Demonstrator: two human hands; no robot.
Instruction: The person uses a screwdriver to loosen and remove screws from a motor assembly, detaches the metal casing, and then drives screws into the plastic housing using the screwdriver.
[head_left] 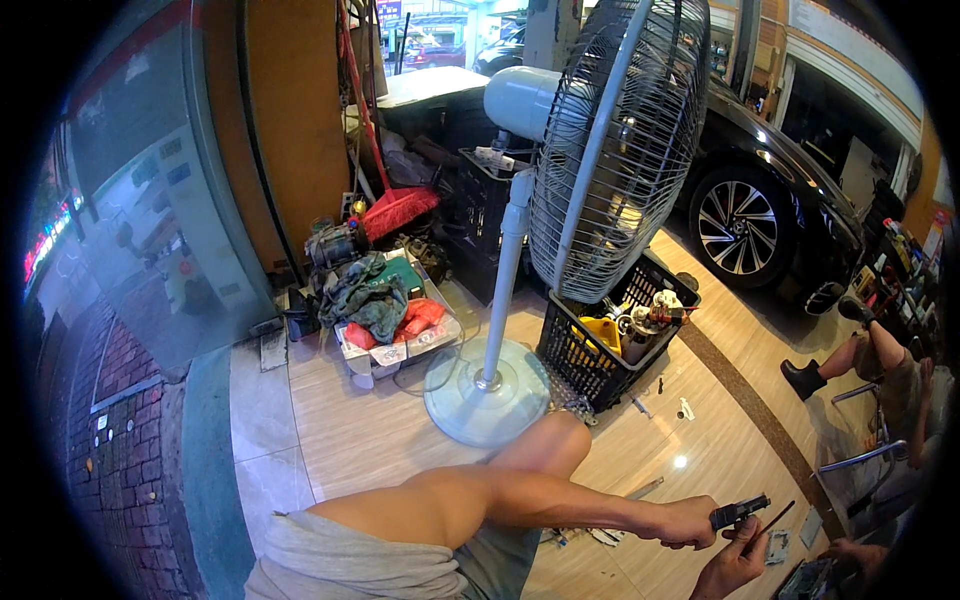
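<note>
Black tool [738, 512], perhaps, in outstretched left grip [685, 522]

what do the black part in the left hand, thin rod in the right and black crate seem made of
Black part: plastic or dark-finished metal; its dark surface leaves that open. Thin rod: perhaps dark metal, given its slim, straight shape; finish unclear. Black crate: likely dull moulded plastic, from its black lattice walls.

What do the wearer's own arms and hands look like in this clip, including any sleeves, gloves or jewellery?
The left arm has a loose, creased light grey sleeve, ending high and leaving the forearm bare. Left hand and right hand are gloveless; no watch shows. Any right sleeve is out of view.
</note>
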